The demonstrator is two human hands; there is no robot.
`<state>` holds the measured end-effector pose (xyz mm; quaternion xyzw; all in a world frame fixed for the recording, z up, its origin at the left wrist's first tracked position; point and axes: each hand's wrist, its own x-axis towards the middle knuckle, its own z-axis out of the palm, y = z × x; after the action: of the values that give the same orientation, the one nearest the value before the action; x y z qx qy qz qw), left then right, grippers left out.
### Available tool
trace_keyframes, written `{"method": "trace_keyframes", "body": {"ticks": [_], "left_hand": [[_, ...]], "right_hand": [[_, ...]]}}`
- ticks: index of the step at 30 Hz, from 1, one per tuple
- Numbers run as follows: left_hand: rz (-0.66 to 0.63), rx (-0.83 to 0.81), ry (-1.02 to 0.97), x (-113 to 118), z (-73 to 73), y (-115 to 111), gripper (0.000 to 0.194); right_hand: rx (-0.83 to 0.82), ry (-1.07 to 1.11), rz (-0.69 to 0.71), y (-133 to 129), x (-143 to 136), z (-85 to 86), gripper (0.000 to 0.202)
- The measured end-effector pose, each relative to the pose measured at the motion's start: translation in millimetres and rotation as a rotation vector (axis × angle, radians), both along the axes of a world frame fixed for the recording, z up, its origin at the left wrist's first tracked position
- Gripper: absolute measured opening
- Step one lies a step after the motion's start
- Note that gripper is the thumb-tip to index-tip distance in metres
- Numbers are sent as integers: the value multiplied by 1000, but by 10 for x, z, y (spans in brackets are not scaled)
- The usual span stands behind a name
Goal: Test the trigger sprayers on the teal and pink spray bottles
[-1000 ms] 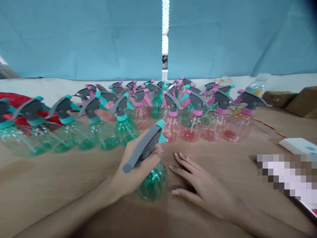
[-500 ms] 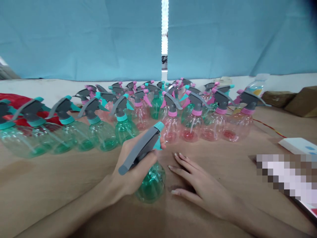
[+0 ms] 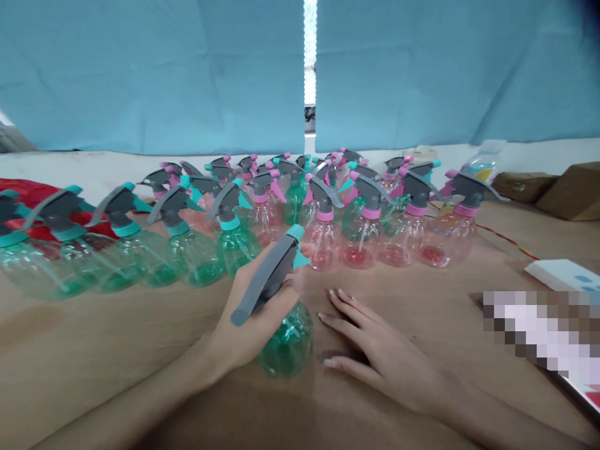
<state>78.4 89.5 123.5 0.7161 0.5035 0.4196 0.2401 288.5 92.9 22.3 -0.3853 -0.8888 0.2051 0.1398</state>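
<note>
Fingers of the left hand [image 3: 255,312] wrap the neck of the green spray bottle [image 3: 285,337], upright on the brown table [image 3: 117,337] with its grey head angled up and away, while the right hand [image 3: 379,350] lies flat and spread just beside its base.

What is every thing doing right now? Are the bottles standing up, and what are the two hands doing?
Green clear plastic spray bottle with grey trigger: upright on the table, held.
Left hand: grip closed around that bottle's neck.
Right hand: open, flat on the brown table, holding nothing.
Green spray bottles in a row: standing, heads on.
Pink clear spray bottles: standing, heads on.
White box: lying flat.
</note>
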Motion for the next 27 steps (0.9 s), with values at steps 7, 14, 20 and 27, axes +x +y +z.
{"method": "trace_keyframes", "body": {"ticks": [7, 14, 20, 27], "left_hand": [[-43, -88, -90, 4, 9, 3, 14], [-22, -107, -81, 1, 0, -11, 12], [-43, -106, -96, -4, -5, 0, 15], [-38, -81, -78, 3, 22, -6, 13]], "right_hand": [[-1, -18, -1, 1, -7, 17, 64], [4, 14, 3, -1, 2, -16, 62], [-1, 3, -2, -6, 0, 6, 62], [2, -24, -1, -1, -6, 20, 64]]}}
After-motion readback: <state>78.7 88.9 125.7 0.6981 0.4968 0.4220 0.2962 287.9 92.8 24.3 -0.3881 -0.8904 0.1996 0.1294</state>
